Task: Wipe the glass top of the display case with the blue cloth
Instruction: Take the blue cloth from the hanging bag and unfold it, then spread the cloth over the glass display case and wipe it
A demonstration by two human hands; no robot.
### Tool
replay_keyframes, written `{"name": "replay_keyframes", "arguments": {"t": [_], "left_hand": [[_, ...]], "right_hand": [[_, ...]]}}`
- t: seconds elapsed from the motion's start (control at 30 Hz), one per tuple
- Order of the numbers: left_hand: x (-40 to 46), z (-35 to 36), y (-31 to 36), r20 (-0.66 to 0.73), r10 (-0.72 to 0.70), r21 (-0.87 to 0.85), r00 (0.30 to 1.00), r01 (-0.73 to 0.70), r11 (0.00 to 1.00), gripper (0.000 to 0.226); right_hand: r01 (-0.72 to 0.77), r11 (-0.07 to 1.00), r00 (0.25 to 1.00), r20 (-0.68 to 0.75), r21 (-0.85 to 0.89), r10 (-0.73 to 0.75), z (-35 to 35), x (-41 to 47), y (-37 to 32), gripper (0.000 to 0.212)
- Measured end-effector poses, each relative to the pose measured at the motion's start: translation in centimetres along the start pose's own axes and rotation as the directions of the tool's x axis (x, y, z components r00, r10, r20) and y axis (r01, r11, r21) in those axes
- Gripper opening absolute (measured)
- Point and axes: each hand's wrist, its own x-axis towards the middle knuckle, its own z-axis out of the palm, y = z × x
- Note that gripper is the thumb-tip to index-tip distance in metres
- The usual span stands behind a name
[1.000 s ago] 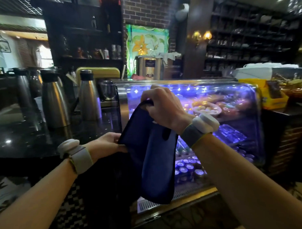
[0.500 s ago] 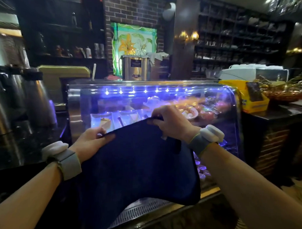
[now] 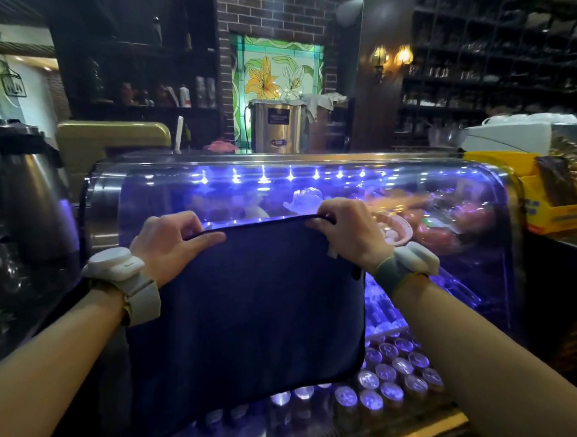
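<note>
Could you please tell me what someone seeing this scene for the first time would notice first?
The dark blue cloth hangs spread in the centre, its top corners pinched by the left hand and the right hand. Behind it glows the curved glass display case, lit by a row of blue-white lights under its top. On the brick wall beyond sits a bright stained-glass flower panel.

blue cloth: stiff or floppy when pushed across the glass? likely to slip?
Probably floppy: the blue cloth hangs limp from the left hand and right hand, which pinch its top corners. Likely light, since fingertips alone hold it. On the curved display case glass it would probably drape and bunch unless pressed flat.
</note>
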Motion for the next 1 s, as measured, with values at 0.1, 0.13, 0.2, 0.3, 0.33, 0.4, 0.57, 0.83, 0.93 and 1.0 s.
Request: {"name": "replay_keyframes", "arguments": {"t": [0.1,0.13,0.2,0.3,0.33,0.4,0.57,0.83,0.93,1.0], "left_hand": [[4.7,1.2,-0.9,-0.054,0.069,-0.017,0.996,-0.070,0.997,0.027],[6.4,1.7,-1.1,-0.064,0.110,-0.006,0.992,-0.110,0.994,0.025],[9.5,2.6,-1.7,-0.100,0.212,0.065,0.972,-0.206,0.976,0.024],[13.8,3.7,-3.0,-0.144,0.327,0.240,0.934,-0.288,0.927,0.027],[15.0,4.2,-3.5,-0.166,0.348,0.302,0.922,-0.289,0.909,0.029],[16.4,5.0,-4.3,-0.183,0.371,0.384,0.911,-0.281,0.880,0.031],[21.5,6.0,-6.7,-0.125,0.392,0.381,0.912,-0.321,0.867,0.038],[25.6,5.3,-6.5,0.009,0.206,0.523,0.979,-0.180,0.833,0.054],[24.5,5.7,-5.1,-0.173,0.267,0.633,0.948,-0.100,0.767,0.042],[21.9,6.4,-4.5,-0.313,0.312,0.547,0.897,-0.099,0.832,0.037]], "right_hand": [[0.001,0.998,0.997,-0.076,-0.057,-0.005,2.3,4.9,1.5,0.019],[-0.007,0.996,0.995,-0.100,-0.084,-0.001,3.0,6.6,2.1,0.019],[-0.006,0.993,0.990,-0.137,-0.120,-0.010,4.7,9.7,3.2,0.019],[-0.004,0.991,0.982,-0.187,-0.135,-0.021,7.2,14.0,4.4,0.014],[-0.010,0.991,0.979,-0.202,-0.134,-0.018,8.2,15.3,4.8,0.013],[-0.024,0.990,0.974,-0.225,-0.142,-0.009,9.7,16.8,5.3,0.013],[0.012,0.992,0.965,-0.258,-0.127,-0.045,12.4,21.2,7.4,0.019],[0.024,0.968,0.987,-0.147,-0.251,-0.062,10.3,25.1,9.7,0.044],[0.040,0.885,0.975,-0.174,-0.463,-0.135,9.5,25.1,8.7,0.039],[0.013,0.915,0.943,-0.300,-0.404,-0.146,9.1,23.8,7.3,0.034]]}}
